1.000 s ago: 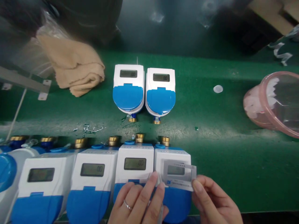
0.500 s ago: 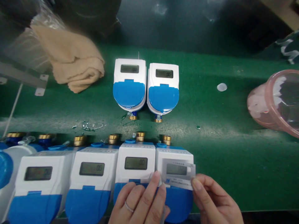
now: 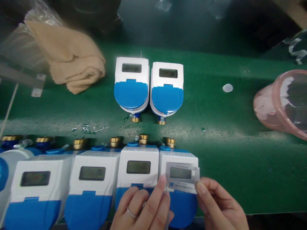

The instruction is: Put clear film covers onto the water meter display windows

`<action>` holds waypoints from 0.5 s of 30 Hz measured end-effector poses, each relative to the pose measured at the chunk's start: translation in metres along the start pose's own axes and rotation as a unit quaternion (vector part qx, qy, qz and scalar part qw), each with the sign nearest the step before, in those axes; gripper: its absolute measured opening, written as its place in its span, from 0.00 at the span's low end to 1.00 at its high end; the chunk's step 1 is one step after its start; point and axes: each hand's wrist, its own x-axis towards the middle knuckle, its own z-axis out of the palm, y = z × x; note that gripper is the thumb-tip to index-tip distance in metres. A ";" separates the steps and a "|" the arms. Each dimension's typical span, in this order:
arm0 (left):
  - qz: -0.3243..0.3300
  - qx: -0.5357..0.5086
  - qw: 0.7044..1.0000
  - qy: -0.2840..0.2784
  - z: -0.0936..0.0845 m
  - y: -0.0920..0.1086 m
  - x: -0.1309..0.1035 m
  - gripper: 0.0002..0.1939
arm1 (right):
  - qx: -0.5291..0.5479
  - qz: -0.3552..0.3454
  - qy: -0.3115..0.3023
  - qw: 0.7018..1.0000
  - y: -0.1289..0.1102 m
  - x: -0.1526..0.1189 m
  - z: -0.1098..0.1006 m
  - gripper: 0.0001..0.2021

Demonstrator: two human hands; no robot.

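Observation:
A see-through label [image 3: 183,188] with printing lies slightly askew over the display of the rightmost water meter [image 3: 182,210] in the near row. My right hand [image 3: 220,201] pinches its right edge between thumb and forefinger. From the left, my left hand [image 3: 145,207] reaches in with its index fingertip at the label's left edge. Its thumb is tucked under the other fingers, and a greyish edge shows beneath them; what it is stays hidden. Left of it stands another blue-and-white meter [image 3: 137,156], partly covered by my left hand.
Two more meters [image 3: 131,94] stand side by side farther back. More meters [image 3: 88,188] line the front left. A tan cloth [image 3: 76,60] lies at the back left, a pink clear container [image 3: 266,102] at the right. A small white disc [image 3: 227,88] and water drops [image 3: 88,128] are on the green tabletop.
The view has shifted slightly. My left index fingertip sits a little closer against the label's left edge, and the right hand keeps its pinch.

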 end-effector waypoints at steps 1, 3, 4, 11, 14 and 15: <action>0.003 0.001 1.000 -0.004 0.000 0.000 0.001 0.08 | -0.001 -0.001 0.001 1.000 0.000 0.000 0.000 0.13; 0.002 0.003 1.000 -0.011 0.000 0.000 0.002 0.08 | -0.003 -0.007 0.005 1.000 0.000 0.000 0.001 0.13; 0.003 0.004 1.000 -0.018 -0.001 0.000 0.002 0.08 | -0.004 -0.010 0.006 1.000 0.001 0.000 0.000 0.13; 0.023 0.026 0.998 -0.045 -0.004 0.001 0.005 0.10 | -0.004 -0.010 0.020 1.000 0.000 -0.001 0.001 0.13; 0.022 0.029 0.998 -0.050 -0.004 0.000 0.006 0.10 | -0.009 -0.015 0.025 1.000 -0.003 -0.002 0.003 0.14; 0.025 0.030 0.998 -0.050 -0.003 -0.001 0.006 0.10 | -0.012 -0.020 0.028 0.999 -0.004 -0.002 0.004 0.14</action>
